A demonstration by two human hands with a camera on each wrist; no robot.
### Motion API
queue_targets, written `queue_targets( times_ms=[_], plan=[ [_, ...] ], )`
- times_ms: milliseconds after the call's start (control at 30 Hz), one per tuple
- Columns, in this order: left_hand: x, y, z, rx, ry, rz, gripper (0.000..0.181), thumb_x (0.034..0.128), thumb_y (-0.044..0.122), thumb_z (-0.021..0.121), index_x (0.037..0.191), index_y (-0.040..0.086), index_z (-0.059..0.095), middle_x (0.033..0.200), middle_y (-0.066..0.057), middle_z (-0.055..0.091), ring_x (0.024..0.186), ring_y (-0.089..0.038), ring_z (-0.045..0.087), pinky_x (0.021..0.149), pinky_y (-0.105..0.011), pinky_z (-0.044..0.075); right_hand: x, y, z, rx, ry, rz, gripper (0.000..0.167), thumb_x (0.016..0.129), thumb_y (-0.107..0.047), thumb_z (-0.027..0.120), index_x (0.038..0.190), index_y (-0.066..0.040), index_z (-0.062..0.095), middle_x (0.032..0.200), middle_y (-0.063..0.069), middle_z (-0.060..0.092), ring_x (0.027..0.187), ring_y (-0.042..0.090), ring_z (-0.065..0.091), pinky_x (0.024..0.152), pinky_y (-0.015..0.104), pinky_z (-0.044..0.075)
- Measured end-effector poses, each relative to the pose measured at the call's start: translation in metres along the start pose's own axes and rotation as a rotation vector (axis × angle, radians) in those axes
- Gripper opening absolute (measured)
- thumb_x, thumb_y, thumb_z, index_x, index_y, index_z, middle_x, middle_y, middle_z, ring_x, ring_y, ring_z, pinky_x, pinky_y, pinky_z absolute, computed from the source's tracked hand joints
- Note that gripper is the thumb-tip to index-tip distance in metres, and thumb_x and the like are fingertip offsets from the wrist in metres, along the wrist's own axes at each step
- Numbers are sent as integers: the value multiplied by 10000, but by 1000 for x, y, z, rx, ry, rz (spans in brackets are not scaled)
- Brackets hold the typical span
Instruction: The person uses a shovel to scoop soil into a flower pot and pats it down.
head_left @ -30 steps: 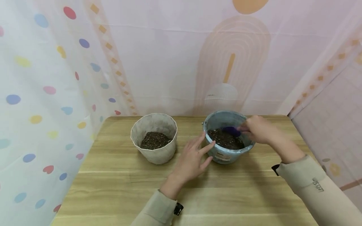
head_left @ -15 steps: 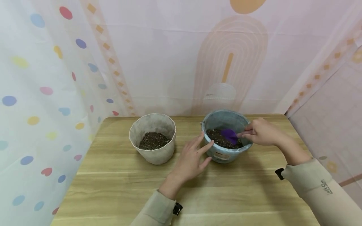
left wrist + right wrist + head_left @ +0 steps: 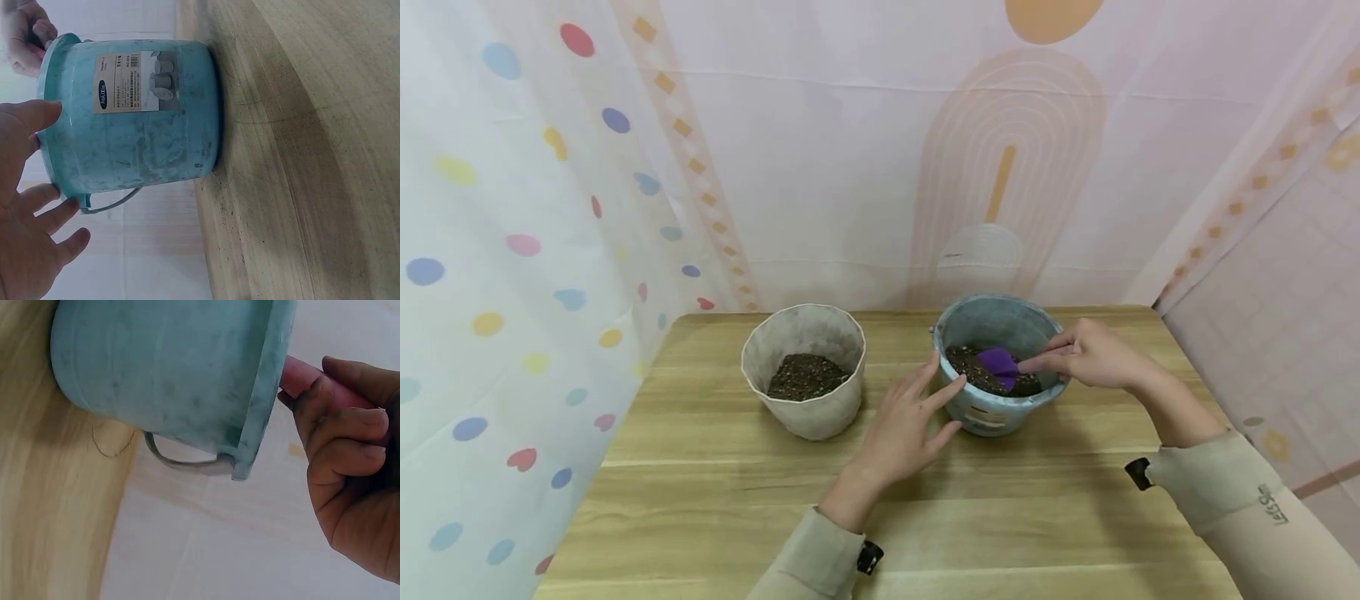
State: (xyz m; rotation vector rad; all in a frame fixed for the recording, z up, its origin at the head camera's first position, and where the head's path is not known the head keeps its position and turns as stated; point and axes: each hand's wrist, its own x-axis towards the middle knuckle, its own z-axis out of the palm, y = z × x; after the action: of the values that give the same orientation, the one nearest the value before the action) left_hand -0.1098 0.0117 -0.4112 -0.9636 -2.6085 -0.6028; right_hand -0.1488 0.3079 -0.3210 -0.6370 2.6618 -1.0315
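Two hands were at work around one blue bucket (image 3: 988,318), which stood upright on one wooden table (image 3: 700,508). The left hand (image 3: 898,429) had its fingers spread and gripped nothing, its fingertips touching the bucket's rim on the side nearer the other vessel. The right hand (image 3: 1097,354) had its fingers curled around the pink handle (image 3: 325,390) of one trowel, whose single purple blade (image 3: 998,363) lay inside the bucket, its lower edge in the dark soil (image 3: 966,367). There were two vessels in all: the bucket and, to its left, one whitish pot (image 3: 814,419), upright and apart from it, with a second heap of soil (image 3: 808,377) at its bottom. The left wrist view showed one printed label (image 3: 136,82) on the bucket's wall, and the right wrist view one curved carrying handle (image 3: 187,466) joined near its rim. Two pale sleeves (image 3: 1217,483) covered the forearms, with one black band (image 3: 869,558) at each wrist. Behind the table hung cloth printed with one large arch (image 3: 1011,167).
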Motion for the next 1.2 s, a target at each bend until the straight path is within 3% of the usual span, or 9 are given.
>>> queue_targets(
  times_ms=[200,333,467,667,733,900,967,1067,1200],
  plan=[
    [0,1,-2,-5,-37,-19,602,953,376,707,1507,248,507,1639,-169,270,1426,-356,407,1171,-532,317,-1,6,7,161,0,109,199,985,-268,674,964,-145,830,476,-64,333,389,59,203,379,235,258],
    [0,1,-3,-13,-49,-29,610,957,385,701,1516,258,493,1646,-158,255,1435,-344,394,1168,-537,322,-5,10,5,313,13,176,275,994,-263,665,1019,-24,799,591,-18,573,394,52,220,383,223,263],
    [-1,1,-2,-19,-47,-37,610,958,382,701,1517,259,490,1648,-158,253,1434,-349,396,1159,-546,334,-12,17,3,412,23,151,326,1039,-239,591,1142,27,746,842,24,759,388,54,212,366,247,223],
    [-1,1,-1,-33,-48,-40,616,956,372,704,1520,254,487,1652,-160,242,1434,-375,391,1158,-562,326,-21,27,3,514,50,116,338,1051,-232,567,1196,32,721,944,36,780,409,112,167,406,403,139],
    [-1,0,-1,-37,-40,-37,614,953,366,708,1517,248,493,1649,-164,250,1429,-386,395,1153,-569,328,-23,30,3,543,64,120,313,1053,-219,561,1170,8,742,1011,25,781,414,104,168,411,400,129],
    [0,0,-1,-41,-27,-34,611,950,363,712,1511,244,502,1648,-161,255,1426,-403,395,1137,-589,340,-27,33,1,630,84,140,331,1062,-192,535,888,3,739,1088,-31,762,433,101,163,441,403,104],
    [0,0,-1,-40,-32,-38,615,950,366,711,1515,256,495,1652,-153,250,1432,-398,386,1136,-592,340,-28,33,1,652,85,147,355,1066,-192,527,843,12,712,1082,-46,764,438,100,164,446,395,101],
    [0,0,-2,-39,-39,-44,616,948,364,715,1515,265,494,1652,-149,253,1447,-391,362,1138,-599,332,-28,33,0,675,85,144,362,1071,-196,520,900,45,729,1085,-47,765,442,102,166,438,374,102],
    [0,1,-7,-33,-21,-31,634,942,347,724,1520,237,486,1637,-155,287,1462,-373,343,1147,-588,328,-29,33,-2,725,79,131,405,1069,-198,526,771,57,624,1121,-44,754,455,134,131,433,362,91]
  ],
)
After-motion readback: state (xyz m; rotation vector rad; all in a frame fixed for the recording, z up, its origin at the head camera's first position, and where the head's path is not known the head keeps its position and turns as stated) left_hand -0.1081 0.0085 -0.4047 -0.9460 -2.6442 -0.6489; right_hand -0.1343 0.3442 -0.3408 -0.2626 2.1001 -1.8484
